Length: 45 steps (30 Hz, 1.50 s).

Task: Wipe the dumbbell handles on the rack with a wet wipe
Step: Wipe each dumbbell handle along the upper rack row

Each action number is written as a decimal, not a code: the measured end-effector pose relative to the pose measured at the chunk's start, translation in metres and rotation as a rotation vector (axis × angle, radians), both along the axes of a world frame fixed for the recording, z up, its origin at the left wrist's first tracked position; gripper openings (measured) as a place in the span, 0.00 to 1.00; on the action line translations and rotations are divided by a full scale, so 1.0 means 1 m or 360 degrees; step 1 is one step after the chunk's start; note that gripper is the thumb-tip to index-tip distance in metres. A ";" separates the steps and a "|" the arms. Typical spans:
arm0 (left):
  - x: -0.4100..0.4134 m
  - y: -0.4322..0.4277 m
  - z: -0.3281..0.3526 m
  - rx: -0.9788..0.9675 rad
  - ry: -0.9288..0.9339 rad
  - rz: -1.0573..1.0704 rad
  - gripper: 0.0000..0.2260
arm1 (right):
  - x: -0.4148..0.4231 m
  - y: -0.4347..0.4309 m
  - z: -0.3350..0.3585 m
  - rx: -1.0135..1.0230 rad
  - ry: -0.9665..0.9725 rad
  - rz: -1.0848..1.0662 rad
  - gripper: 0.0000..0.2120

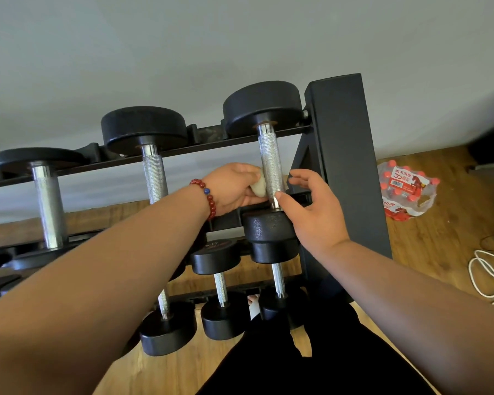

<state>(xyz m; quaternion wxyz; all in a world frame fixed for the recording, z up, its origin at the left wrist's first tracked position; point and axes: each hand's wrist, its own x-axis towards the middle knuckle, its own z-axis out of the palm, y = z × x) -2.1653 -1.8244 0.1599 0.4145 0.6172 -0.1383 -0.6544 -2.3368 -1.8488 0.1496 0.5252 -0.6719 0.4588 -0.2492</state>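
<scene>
The left hand (231,189) pinches a small bunched-up wet wipe (258,187) and presses it on the side of a shiny handle (271,161). This handle belongs to the top dumbbell that sits right between the two hands. The right hand (314,212) is on the other side of the handle. Its fingers are loose and hold nothing. Its thumb tip looks like it touches the bottom end of the handle. A red bead bracelet (208,195) is on the left wrist.

Just past the right hand stands the big black rack post (345,155). Out past the left hand there are two more top dumbbells, the middle handle (153,178) and then the far handle (49,206). Under the hands are smaller dumbbells with thin handles (220,286).

I think the wiping is going on now, on this one handle. The wipe is low on the handle, so the upper part may need a rub too. I cannot tell if the other handles are clean or not. They look the same, so they may all be left to do.

Far off to the right of the right hand, a pack of water bottles (405,189) and a white cable (488,277) lie on the wood floor.
</scene>
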 end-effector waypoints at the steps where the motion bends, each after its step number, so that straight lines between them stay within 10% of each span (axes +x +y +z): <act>1: 0.000 0.000 0.000 -0.0023 0.0057 0.0029 0.13 | 0.000 0.000 0.000 -0.0001 -0.0013 0.0005 0.17; 45: 0.020 -0.005 0.004 0.0192 0.0204 -0.0327 0.14 | 0.001 0.000 0.001 -0.0096 0.0004 0.0013 0.17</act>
